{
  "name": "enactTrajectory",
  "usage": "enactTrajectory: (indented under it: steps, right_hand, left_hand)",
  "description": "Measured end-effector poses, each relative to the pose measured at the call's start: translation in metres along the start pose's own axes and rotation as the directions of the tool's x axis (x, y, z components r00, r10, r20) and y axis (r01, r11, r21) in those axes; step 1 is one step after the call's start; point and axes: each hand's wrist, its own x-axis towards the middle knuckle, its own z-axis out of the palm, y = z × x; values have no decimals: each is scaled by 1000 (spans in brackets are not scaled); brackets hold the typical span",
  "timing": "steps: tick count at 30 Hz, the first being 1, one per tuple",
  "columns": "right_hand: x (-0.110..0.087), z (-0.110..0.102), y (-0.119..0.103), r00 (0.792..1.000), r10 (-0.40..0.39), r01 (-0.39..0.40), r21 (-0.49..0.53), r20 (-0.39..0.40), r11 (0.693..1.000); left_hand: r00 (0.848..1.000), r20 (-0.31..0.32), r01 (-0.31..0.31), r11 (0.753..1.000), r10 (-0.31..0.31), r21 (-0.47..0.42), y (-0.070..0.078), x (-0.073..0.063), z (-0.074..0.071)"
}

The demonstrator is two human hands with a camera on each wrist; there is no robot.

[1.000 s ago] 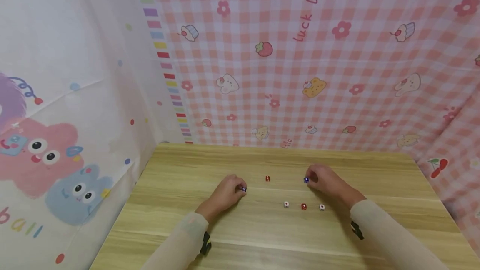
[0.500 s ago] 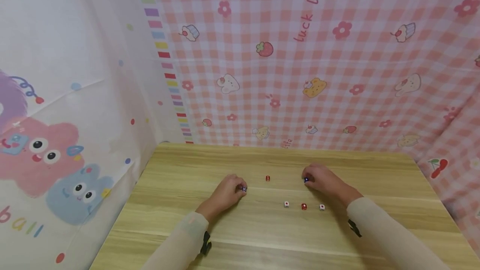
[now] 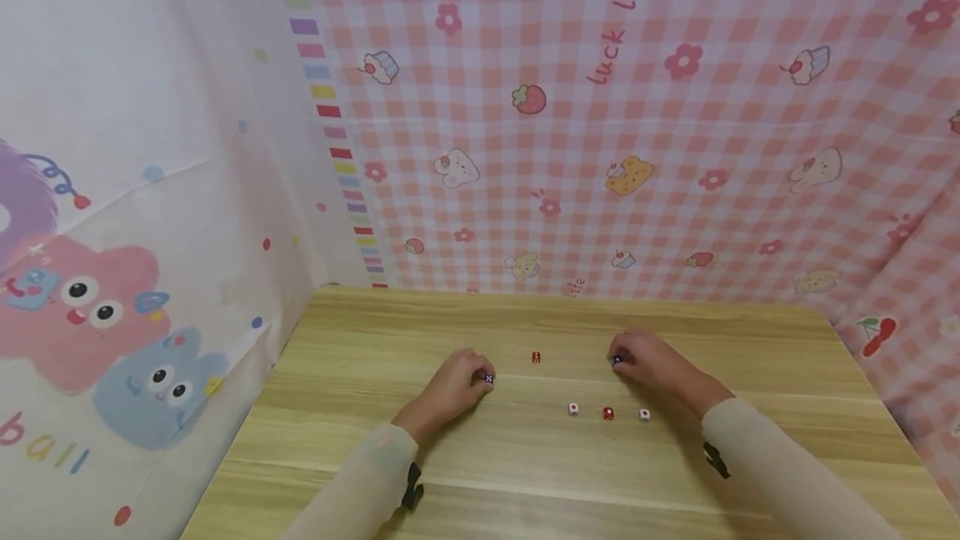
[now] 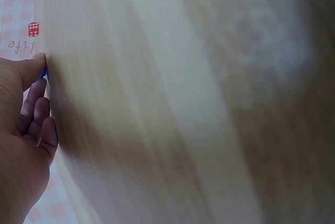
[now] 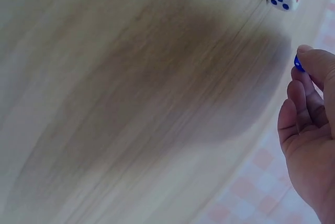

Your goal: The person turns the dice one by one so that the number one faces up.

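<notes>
Between thumb and fingertips, my left hand (image 3: 452,386) pinches a blue die (image 3: 489,378) with white pips, at the left of the group. In the left wrist view only a sliver of that blue die (image 4: 44,72) shows. My right hand (image 3: 651,361) pinches another blue die (image 3: 617,360) on the far right; the right wrist view shows this blue die (image 5: 299,63) partly covered by the thumb. A red die (image 3: 536,357) lies between the hands, toward the back. Nearer the front, a white die (image 3: 573,409), a red die (image 3: 608,413) and a second white die (image 3: 644,415) form a row.
All the dice are on a wooden table (image 3: 525,473). A pink checked cloth (image 3: 570,148) hangs behind its back edge, and a white cartoon-printed cloth (image 3: 217,273) hangs along the left side.
My right hand shifts slightly left and then back right, and the blue die in its fingers turns a little. The left hand and the other dice keep their places.
</notes>
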Motion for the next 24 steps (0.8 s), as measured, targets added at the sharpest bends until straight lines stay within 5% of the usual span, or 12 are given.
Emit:
enactTrajectory:
  steps: [24]
  right_hand:
    - [-64, -27, 0, 994, -21, 14, -65, -109, 998]
  left_hand:
    - [1000, 6, 17, 1000, -17, 6, 2, 1, -1]
